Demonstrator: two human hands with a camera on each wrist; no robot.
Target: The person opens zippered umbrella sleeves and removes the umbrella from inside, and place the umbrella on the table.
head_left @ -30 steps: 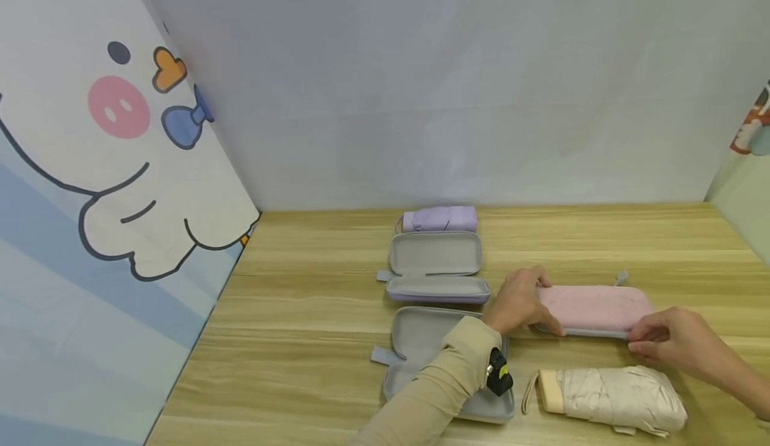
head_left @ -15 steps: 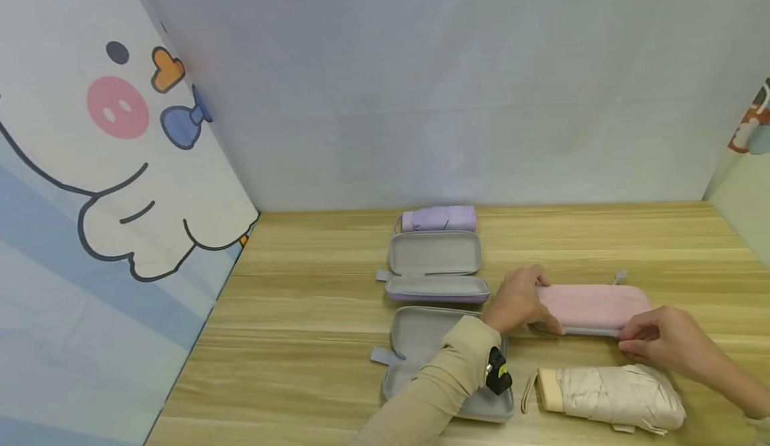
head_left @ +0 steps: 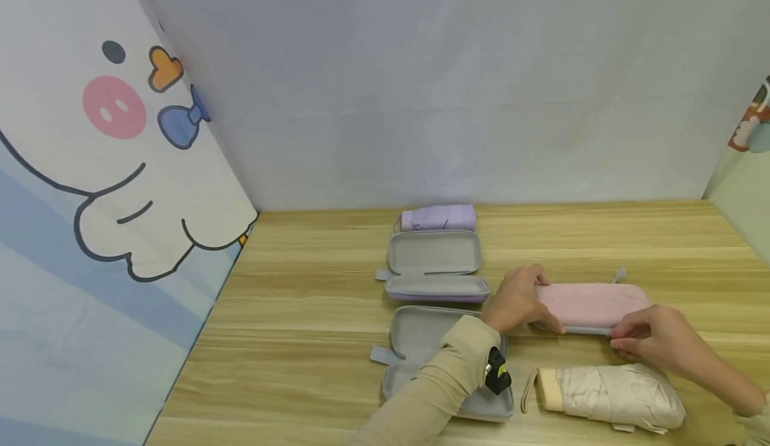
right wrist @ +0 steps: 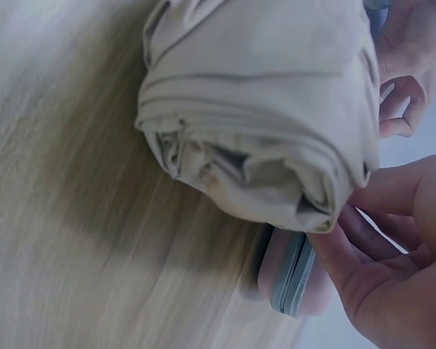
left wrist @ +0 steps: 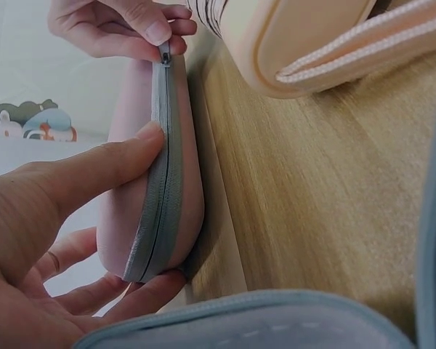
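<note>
A pink zippered hard case (head_left: 592,304) lies on the right side of the table, with a grey zip band around it. My left hand (head_left: 519,302) grips its left end; in the left wrist view the thumb (left wrist: 134,153) lies by the zip and fingers wrap the end. Thumb and finger of my right hand (head_left: 664,339) pinch the small zip pull (left wrist: 165,52) on the case's front side. A folded beige umbrella (head_left: 619,396) with a pale yellow handle and wrist cord lies just in front of the case, hiding part of it in the right wrist view.
An opened grey-lined case (head_left: 418,332) lies under my left forearm. Behind it is another open case (head_left: 436,255) with a purple shell, and a folded purple umbrella (head_left: 445,217) behind that. A plain backdrop (head_left: 451,98) rises at the table's back edge.
My right hand has slid left along the front of the pink case with the zip pull, toward my left hand. The left hand keeps its hold on the end.
</note>
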